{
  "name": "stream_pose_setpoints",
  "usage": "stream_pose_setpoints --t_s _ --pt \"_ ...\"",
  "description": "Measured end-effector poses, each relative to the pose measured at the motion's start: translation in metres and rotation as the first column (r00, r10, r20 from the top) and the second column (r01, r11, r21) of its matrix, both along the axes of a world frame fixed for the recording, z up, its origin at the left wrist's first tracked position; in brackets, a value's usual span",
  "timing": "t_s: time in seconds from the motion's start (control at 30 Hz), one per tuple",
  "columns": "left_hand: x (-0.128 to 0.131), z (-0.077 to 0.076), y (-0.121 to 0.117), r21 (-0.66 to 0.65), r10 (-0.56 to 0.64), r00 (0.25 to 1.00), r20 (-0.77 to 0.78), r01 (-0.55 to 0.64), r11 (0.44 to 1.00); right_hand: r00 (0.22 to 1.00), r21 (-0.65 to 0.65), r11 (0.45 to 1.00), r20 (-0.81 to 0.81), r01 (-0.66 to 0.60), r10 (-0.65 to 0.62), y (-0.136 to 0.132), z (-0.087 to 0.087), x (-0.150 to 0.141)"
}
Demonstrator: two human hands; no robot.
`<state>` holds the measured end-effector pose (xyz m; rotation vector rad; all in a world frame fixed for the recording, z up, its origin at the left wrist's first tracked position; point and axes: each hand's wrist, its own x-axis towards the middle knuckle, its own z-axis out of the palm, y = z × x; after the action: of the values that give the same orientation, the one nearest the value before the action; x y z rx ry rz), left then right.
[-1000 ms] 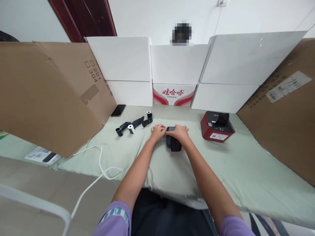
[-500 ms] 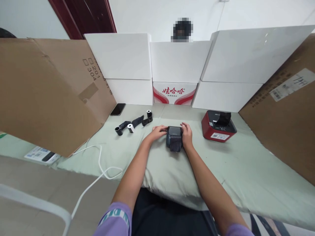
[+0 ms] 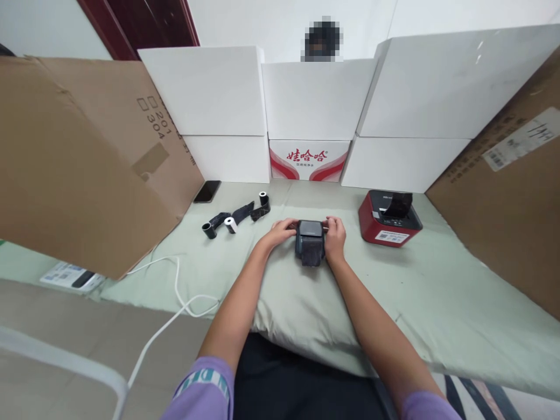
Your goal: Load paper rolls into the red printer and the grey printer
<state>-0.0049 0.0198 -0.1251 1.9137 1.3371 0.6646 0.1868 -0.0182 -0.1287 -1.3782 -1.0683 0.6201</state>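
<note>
A small dark printer point(image 3: 311, 228) stands on the cloth-covered table in front of me, with a strip of black paper point(image 3: 312, 252) hanging down its near side. My left hand point(image 3: 282, 231) holds its left side, the fingers reaching to the back left corner. On the opposite side my right hand point(image 3: 335, 234) is closed against it with bent fingers. Both sets of fingertips are partly hidden. To the right sits a larger red and black printer point(image 3: 388, 219), a black paper strip point(image 3: 399, 205) sticking out of its top.
Left of my hands lie several small paper rolls point(image 3: 230, 225) with black strips unrolled. Behind them is a phone point(image 3: 207, 191). White boxes point(image 3: 310, 99) wall the back, brown cardboard point(image 3: 79, 157) the sides. A white cable point(image 3: 178, 286) hangs over the front edge. A person's head shows beyond the boxes.
My view has tilted down slightly. My right hand has shifted a little outward along the printer's side; the left hand and printer stay about where they were.
</note>
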Motion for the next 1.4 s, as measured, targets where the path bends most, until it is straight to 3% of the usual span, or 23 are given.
stream_pose_setpoints --t_s 0.13,0.3,0.43,0.57,0.73,0.83,0.93,1.03,1.13,1.23,1.3,1.4 --pt "0.002 -0.001 -0.005 0.076 0.014 0.999 -0.042 -0.011 0.997 0.982 0.074 0.99 0.138 0.121 -0.13 -0.015 0.012 -0.001" --pt "0.001 -0.001 -0.006 0.103 -0.018 0.998 -0.062 0.024 0.994 0.983 0.134 0.984 0.127 0.119 -0.136 -0.022 0.015 0.0" --pt "0.001 0.0 -0.006 0.106 -0.021 0.998 -0.061 0.028 0.994 0.995 0.166 0.982 0.04 0.087 -0.094 -0.021 0.011 0.001" --pt "0.0 0.001 -0.006 0.12 -0.045 0.997 -0.064 0.052 0.991 0.999 0.206 0.978 -0.029 -0.021 0.028 -0.014 0.003 0.001" --pt "-0.001 0.0 -0.005 0.126 -0.059 0.995 -0.084 0.069 0.99 0.982 0.116 0.978 -0.064 -0.172 0.18 0.004 -0.007 0.002" --pt "-0.001 -0.001 -0.004 0.118 -0.057 0.994 -0.088 0.067 0.991 0.982 0.095 0.978 -0.019 -0.185 0.188 0.006 -0.004 0.005" --pt "0.0 -0.001 -0.005 0.121 -0.05 0.994 -0.096 0.061 0.991 0.971 0.066 0.982 0.18 -0.174 0.16 0.0 0.007 0.008" --pt "0.002 -0.001 -0.006 0.127 -0.045 0.993 -0.113 0.06 0.99 0.856 -0.057 0.988 0.494 -0.144 0.153 -0.004 0.026 0.012" --pt "0.004 0.002 -0.006 0.115 -0.039 0.99 -0.136 0.055 0.992 0.677 -0.321 0.944 0.678 -0.078 0.286 -0.002 0.048 0.01" --pt "0.005 0.006 -0.007 0.102 -0.032 0.987 -0.155 0.048 0.994 0.541 -0.549 0.835 0.694 -0.031 0.476 0.007 0.065 0.002" --pt "0.005 0.007 -0.008 0.103 -0.023 0.986 -0.167 0.041 0.994 0.482 -0.619 0.785 0.682 -0.018 0.55 0.012 0.072 -0.003" --pt "0.005 0.007 -0.008 0.105 -0.016 0.985 -0.174 0.034 0.994 0.435 -0.611 0.792 0.707 -0.022 0.558 0.014 0.076 -0.003"
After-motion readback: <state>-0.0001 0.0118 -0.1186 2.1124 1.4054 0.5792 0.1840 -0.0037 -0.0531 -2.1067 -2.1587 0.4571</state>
